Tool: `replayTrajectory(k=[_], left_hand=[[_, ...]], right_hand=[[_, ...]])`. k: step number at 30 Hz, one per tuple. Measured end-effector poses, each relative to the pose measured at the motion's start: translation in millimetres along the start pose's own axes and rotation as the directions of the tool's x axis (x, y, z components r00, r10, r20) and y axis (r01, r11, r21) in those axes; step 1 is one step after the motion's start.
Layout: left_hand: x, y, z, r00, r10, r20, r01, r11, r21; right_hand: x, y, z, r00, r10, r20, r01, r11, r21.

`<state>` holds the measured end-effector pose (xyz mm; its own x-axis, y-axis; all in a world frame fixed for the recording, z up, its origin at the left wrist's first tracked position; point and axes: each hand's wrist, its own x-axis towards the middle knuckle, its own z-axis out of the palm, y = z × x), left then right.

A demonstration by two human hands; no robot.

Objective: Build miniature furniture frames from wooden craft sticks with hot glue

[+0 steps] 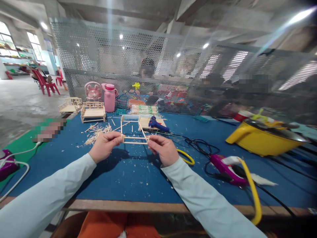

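Note:
Between my two hands is a small frame of thin wooden sticks [135, 142], raised over the blue table. My left hand [106, 144] pinches its near left corner. The near right corner sits between the thumb and fingers of my right hand [163, 147]. Beyond the frame, a blue glue gun [158, 124] rests on a pale wooden board [146, 122]. A pile of short stick offcuts [99, 133] lies past my left hand. Two finished-looking miniature wooden beds, one of them a nearer bed [93, 112], stand at the back left.
A pink bottle [109, 99] stands before the perforated metal screen [99, 59]. On the right are a yellow electric pan [267, 138], a purple power strip [230, 170] and black cables [198, 142]. Bundled sticks [144, 109] lie at the back. People sit behind the screen.

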<state>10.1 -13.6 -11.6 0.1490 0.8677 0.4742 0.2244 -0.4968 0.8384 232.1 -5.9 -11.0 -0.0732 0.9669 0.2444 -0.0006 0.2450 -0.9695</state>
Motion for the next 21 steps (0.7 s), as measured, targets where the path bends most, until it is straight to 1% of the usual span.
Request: replayTrajectory(k=[2, 3, 4, 5, 7, 8, 10, 12, 14, 18, 21], left_hand=[[-1, 0, -0.5, 0.995, 0.092, -0.024, -0.091, 0.994, 0.061], [-2, 2, -0.9, 0.984, 0.173, -0.038, -0.168, 0.979, 0.113], [-4, 4, -1.5, 0.960, 0.275, -0.046, -0.263, 0.949, 0.175], [-6, 7, -2.3, 0.923, 0.383, -0.046, -0.361, 0.900, 0.242], [-11, 14, -4.1, 0.819, 0.573, -0.017, -0.529, 0.767, 0.362], [-13, 18, -5.0, 0.767, 0.642, 0.005, -0.588, 0.699, 0.407], [-17, 25, -6.8, 0.672, 0.739, 0.050, -0.669, 0.576, 0.470], [-20, 29, -8.3, 0.604, 0.790, 0.104, -0.715, 0.480, 0.509], [-22, 31, -9.5, 0.568, 0.810, 0.148, -0.736, 0.419, 0.531], [-23, 31, -11.7, 0.533, 0.820, 0.210, -0.761, 0.356, 0.542], [-24, 30, -13.1, 0.522, 0.817, 0.244, -0.773, 0.332, 0.540]], right_hand=[[0, -1, 0, 1.000, -0.016, -0.002, 0.016, 1.000, -0.003], [0, -1, -1, 1.000, -0.027, 0.004, 0.027, 1.000, -0.002], [-1, -1, -1, 0.999, -0.041, 0.013, 0.041, 0.999, 0.004], [-1, -1, -2, 0.998, -0.054, 0.023, 0.054, 0.998, 0.013], [-3, -2, -2, 0.996, -0.079, 0.035, 0.078, 0.996, 0.030], [-4, -3, -2, 0.995, -0.092, 0.034, 0.090, 0.995, 0.034], [-6, -5, -3, 0.993, -0.119, 0.018, 0.118, 0.992, 0.039], [-7, -7, -2, 0.990, -0.143, -0.006, 0.143, 0.988, 0.054], [-8, -10, -2, 0.986, -0.164, -0.033, 0.166, 0.983, 0.080], [-10, -14, 0, 0.977, -0.205, -0.051, 0.208, 0.975, 0.076], [-11, -16, 0, 0.969, -0.243, -0.045, 0.245, 0.968, 0.046]])
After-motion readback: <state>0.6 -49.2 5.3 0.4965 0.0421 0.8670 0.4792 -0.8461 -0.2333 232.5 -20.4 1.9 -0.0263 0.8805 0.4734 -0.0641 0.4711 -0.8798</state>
